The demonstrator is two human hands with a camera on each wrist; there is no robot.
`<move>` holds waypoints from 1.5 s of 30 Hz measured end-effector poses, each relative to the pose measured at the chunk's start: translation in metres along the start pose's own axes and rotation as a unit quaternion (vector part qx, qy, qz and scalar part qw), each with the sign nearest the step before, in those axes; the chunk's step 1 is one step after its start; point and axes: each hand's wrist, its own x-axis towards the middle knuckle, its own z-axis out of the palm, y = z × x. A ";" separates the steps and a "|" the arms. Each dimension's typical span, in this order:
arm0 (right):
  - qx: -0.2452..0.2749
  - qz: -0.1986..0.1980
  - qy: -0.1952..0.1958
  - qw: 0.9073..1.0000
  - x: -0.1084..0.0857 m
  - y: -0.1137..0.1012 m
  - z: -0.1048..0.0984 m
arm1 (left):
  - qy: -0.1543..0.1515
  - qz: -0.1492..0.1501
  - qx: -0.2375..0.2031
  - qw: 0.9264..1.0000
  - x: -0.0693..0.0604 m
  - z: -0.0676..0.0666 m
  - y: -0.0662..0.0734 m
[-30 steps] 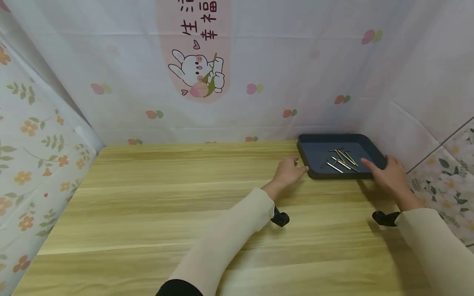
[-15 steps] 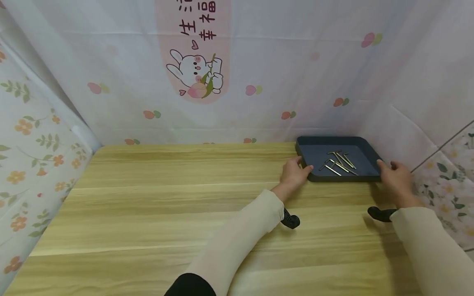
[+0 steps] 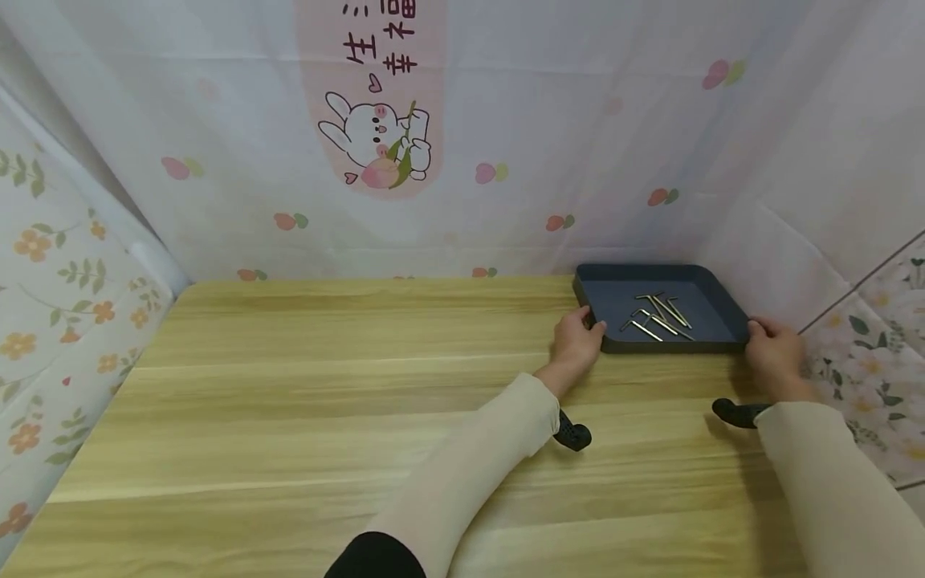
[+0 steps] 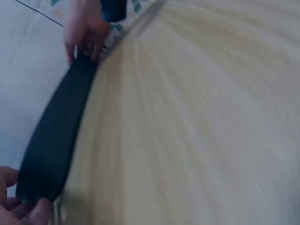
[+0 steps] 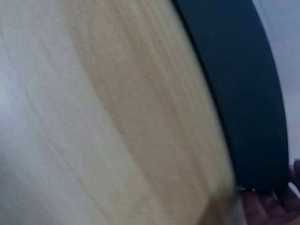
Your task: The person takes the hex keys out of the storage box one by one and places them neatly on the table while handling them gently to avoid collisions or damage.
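Note:
A dark blue-grey tray point(image 3: 654, 348) lies at the table's back right, with several brass-coloured L-shaped keys point(image 3: 661, 317) loose inside. My left hand point(image 3: 576, 345) grips its left front corner, thumb at the rim. At the right front corner my right hand point(image 3: 779, 360) holds the rim. The left wrist view shows the tray's side wall point(image 4: 58, 126) between my left hand point(image 4: 21, 206) and my right hand point(image 4: 86, 30). In the right wrist view, fingers point(image 5: 265, 208) of my right hand touch the end of the wall point(image 5: 239, 93).
The wooden table point(image 3: 289, 401) extends left and in front of the tray. A printed curtain point(image 3: 506, 120) hangs directly behind the table and tray. Flower-patterned cloth point(image 3: 867, 361) stands close beside my right hand, with more point(image 3: 58, 321) at the far left.
My right hand has moved from over the tray's front rim outward to its right corner. My left hand has closed in on the left corner. The keys lie much as before.

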 end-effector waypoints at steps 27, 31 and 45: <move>0.023 0.047 0.019 0.998 -0.011 0.021 0.011 | -0.026 0.021 -0.056 0.998 0.000 -0.014 -0.024; 0.007 0.025 -0.024 0.999 -0.015 0.022 0.005 | -0.030 0.035 -0.055 0.997 -0.002 -0.021 -0.027; 0.339 0.076 -0.124 0.929 -0.031 0.017 0.007 | -0.023 0.057 -0.071 0.996 -0.007 -0.048 -0.038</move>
